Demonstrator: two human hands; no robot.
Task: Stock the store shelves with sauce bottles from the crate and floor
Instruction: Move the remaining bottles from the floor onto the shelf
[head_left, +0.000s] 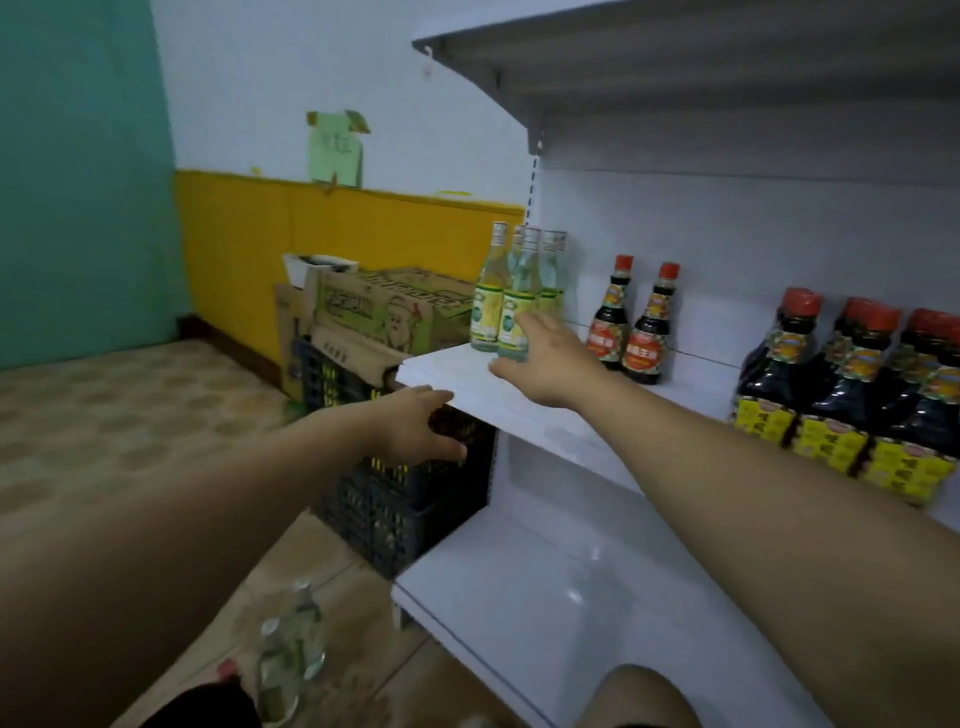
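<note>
Several clear bottles with yellow-green labels (488, 296) stand at the left end of the white middle shelf (447, 371). My right hand (550, 364) reaches over the shelf and grips the front clear bottle (511, 317) low down, with the thumb by its base. My left hand (421, 426) hovers with relaxed fingers, holding nothing, in front of the black plastic crate (395, 509) beside the shelf unit. Two more clear bottles (291, 649) stand blurred on the floor near my knee. Two small dark sauce bottles (631, 322) stand to the right of my right hand.
Packs of large dark sauce bottles with red caps (852, 395) fill the shelf's right side. The bare lower shelf (545, 597) lies below, an upper shelf (675, 62) overhead. Cardboard boxes (384, 306) sit on and behind the crate, against the yellow wall. My knee (639, 696) is at the bottom.
</note>
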